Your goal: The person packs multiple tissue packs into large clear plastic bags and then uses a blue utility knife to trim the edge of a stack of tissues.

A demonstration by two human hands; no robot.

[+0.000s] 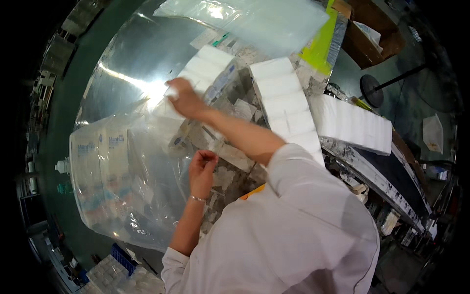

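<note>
A large clear plastic bag (152, 196) lies on the left of the metal table. Inside it stand white printed packs (115, 147) side by side. My left hand (201, 169) is beside the bag's right edge with its fingers curled closed; what they pinch, if anything, is hidden. My right hand (186, 99) reaches across to the left, above the bag's far edge and close to a row of white wrapped packs (208, 66). Motion smears its fingers, so their grip cannot be made out.
Another long row of white packs (284, 103) runs beside my right arm, with a third white row (352, 125) near a dark conveyor belt (387, 169). Flat plastic bags (249, 22) lie at the table's far side, near a yellow-green sheet (320, 46). Beyond sits a cardboard box (377, 36).
</note>
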